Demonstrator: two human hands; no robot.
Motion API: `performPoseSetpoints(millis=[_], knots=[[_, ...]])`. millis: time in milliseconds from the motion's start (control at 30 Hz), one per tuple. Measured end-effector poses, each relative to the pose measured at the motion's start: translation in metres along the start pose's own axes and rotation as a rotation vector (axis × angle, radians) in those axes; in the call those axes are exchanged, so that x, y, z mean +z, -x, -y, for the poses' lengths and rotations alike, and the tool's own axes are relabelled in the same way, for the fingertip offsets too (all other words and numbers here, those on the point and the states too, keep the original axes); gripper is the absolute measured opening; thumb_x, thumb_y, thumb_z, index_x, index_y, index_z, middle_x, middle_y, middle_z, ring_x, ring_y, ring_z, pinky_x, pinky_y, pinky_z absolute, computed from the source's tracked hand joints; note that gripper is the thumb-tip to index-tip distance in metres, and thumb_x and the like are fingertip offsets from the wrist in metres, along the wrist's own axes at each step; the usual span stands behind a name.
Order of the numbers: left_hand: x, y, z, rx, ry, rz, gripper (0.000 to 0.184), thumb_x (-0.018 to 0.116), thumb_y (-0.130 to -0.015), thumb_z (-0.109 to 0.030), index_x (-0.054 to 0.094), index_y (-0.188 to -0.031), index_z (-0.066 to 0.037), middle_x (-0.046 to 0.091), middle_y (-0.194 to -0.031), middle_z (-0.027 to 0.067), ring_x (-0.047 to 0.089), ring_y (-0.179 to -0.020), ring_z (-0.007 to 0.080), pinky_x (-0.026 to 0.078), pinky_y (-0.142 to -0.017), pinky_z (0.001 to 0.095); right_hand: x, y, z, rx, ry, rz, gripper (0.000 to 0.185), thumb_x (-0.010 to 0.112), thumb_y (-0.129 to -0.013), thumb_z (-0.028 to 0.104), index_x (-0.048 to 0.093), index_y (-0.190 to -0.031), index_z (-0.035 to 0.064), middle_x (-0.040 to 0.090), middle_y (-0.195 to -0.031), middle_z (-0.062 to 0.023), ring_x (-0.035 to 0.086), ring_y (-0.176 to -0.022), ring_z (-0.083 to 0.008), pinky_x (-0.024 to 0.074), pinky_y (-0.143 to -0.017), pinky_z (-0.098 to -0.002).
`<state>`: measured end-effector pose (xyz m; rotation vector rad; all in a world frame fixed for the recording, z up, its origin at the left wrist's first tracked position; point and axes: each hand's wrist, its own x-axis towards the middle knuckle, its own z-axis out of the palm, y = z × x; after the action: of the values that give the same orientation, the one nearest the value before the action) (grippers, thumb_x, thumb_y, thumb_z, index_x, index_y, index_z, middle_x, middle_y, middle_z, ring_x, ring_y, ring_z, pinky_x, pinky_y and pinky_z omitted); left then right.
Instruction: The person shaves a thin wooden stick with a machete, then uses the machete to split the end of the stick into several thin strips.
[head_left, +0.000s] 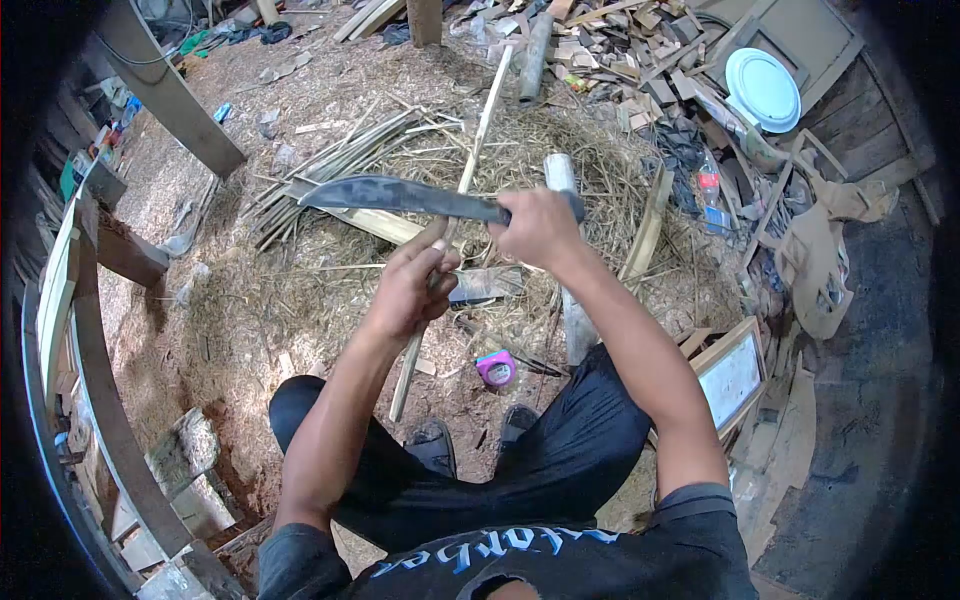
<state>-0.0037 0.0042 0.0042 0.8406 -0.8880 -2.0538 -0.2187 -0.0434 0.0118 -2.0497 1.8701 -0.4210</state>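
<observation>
In the head view my right hand [540, 228] is wrapped round the handle of a machete [385, 194]. Its long dark blade points left, and its curved tip lies over a bundle of thin strips. My left hand [415, 283] grips a slim wooden strip [485, 122] that runs slantwise from the upper middle down toward my feet. Just above my left fingers the blade crosses the strip; whether the edge cuts into it I cannot tell. A pink tape measure [495, 368] lies on the ground below my hands.
Thin split strips [330, 170] lie in a heap beyond my hands, among fibrous shavings. A round pole [577, 325] lies by my right knee. Wood offcuts [620, 60] pile up at the back right, near a white lid-like disc [763, 90]. Posts [175, 90] stand on the left.
</observation>
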Motion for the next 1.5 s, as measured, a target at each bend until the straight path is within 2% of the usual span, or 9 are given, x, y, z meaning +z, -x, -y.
performPoseSetpoints(millis=[300,433,700,833,933,1033,1200,1300,1500], knots=[[0.012,0.007,0.012,-0.085,-0.096,-0.063,0.053,0.044,-0.098,-0.017,0.033,-0.150,-0.014,0.048,-0.076,-0.0044,0.034,-0.048,0.0042,0.024,-0.039,0.0192,0.013,-0.023,-0.019,-0.071,-0.471,-0.255,0.030,0.062,-0.079,0.031,0.069,-0.082,0.0014,0.064,-0.063,-0.0129,0.060,-0.055,-0.0261,0.0462,-0.058,-0.0386],[0.016,0.013,0.011,-0.052,-0.161,-0.048,0.053,0.046,-0.098,-0.018,0.034,-0.149,-0.011,0.050,-0.075,-0.0033,0.036,-0.047,0.0045,0.028,-0.039,0.0206,0.001,-0.023,-0.022,0.009,-0.871,-0.113,0.015,0.063,-0.088,0.018,0.061,-0.084,0.0038,0.053,-0.059,0.0018,0.047,-0.047,-0.0062,0.0378,-0.042,-0.0250],[0.014,-0.001,0.016,-0.072,0.116,-0.049,0.046,0.041,-0.100,-0.031,0.046,-0.138,-0.006,0.052,-0.077,-0.0013,0.041,-0.050,0.0058,0.035,-0.042,0.0192,0.004,-0.010,-0.002,0.105,-1.272,0.009,0.016,0.068,-0.084,0.009,0.053,-0.080,0.0061,0.046,-0.056,0.0017,0.042,-0.041,-0.0085,0.0353,-0.039,-0.0255],[0.002,-0.008,0.015,-0.092,0.244,-0.015,0.043,0.042,-0.100,-0.032,0.048,-0.134,-0.005,0.050,-0.075,-0.0021,0.039,-0.050,0.0045,0.033,-0.041,0.0180,0.011,0.006,0.018,0.094,-1.254,0.158,0.021,0.070,-0.086,0.017,0.061,-0.095,0.0000,0.055,-0.060,-0.0012,0.051,-0.048,-0.0078,0.0367,-0.042,-0.0226],[0.005,-0.004,0.003,-0.053,0.263,-0.083,0.028,0.047,-0.100,-0.026,0.049,-0.121,-0.008,0.045,-0.073,-0.0035,0.034,-0.049,0.0021,0.024,-0.036,0.0156,0.008,0.009,0.021,-0.253,-0.719,-0.061,0.038,0.071,-0.085,0.031,0.062,-0.107,0.0013,0.061,-0.065,-0.0035,0.057,-0.053,-0.0139,0.0431,-0.048,-0.0299],[-0.003,-0.005,-0.006,0.029,0.264,-0.102,0.026,0.046,-0.100,-0.021,0.047,-0.123,-0.009,0.045,-0.074,-0.0034,0.033,-0.048,0.0020,0.024,-0.036,0.0146,-0.013,0.017,0.029,-0.233,-0.335,-0.185,0.042,0.073,-0.082,0.037,0.063,-0.106,0.0039,0.059,-0.063,-0.0065,0.058,-0.054,-0.0183,0.0464,-0.054,-0.0342],[-0.002,-0.009,-0.009,-0.016,0.436,-0.194,0.027,0.040,-0.100,-0.014,0.046,-0.125,-0.006,0.041,-0.071,-0.0024,0.030,-0.043,0.0023,0.022,-0.030,0.0171,0.013,0.019,0.029,-0.410,-0.020,-0.182,0.020,0.069,-0.074,0.023,0.059,-0.076,0.0061,0.062,-0.062,-0.0163,0.064,-0.061,-0.0374,0.0516,-0.060,-0.0464],[-0.010,-0.009,-0.004,-0.128,0.579,-0.078,0.011,0.039,-0.099,-0.014,0.045,-0.108,-0.009,0.040,-0.071,-0.0020,0.031,-0.045,0.0043,0.022,-0.031,0.0188,0.030,0.015,0.025,-0.424,0.083,-0.193,0.020,0.068,-0.074,0.023,0.057,-0.074,0.0063,0.063,-0.062,-0.0159,0.065,-0.061,-0.0368,0.0524,-0.060,-0.0468],[0.000,-0.007,0.004,-0.010,0.415,-0.054,0.030,0.041,-0.099,-0.010,0.043,-0.129,-0.008,0.034,-0.066,-0.0052,0.029,-0.046,0.0032,0.021,-0.034,0.0178,0.020,0.001,0.022,-0.148,0.131,-0.103,0.015,0.065,-0.073,0.019,0.058,-0.068,0.0076,0.064,-0.067,-0.0173,0.065,-0.064,-0.0368,0.0530,-0.061,-0.0453]])
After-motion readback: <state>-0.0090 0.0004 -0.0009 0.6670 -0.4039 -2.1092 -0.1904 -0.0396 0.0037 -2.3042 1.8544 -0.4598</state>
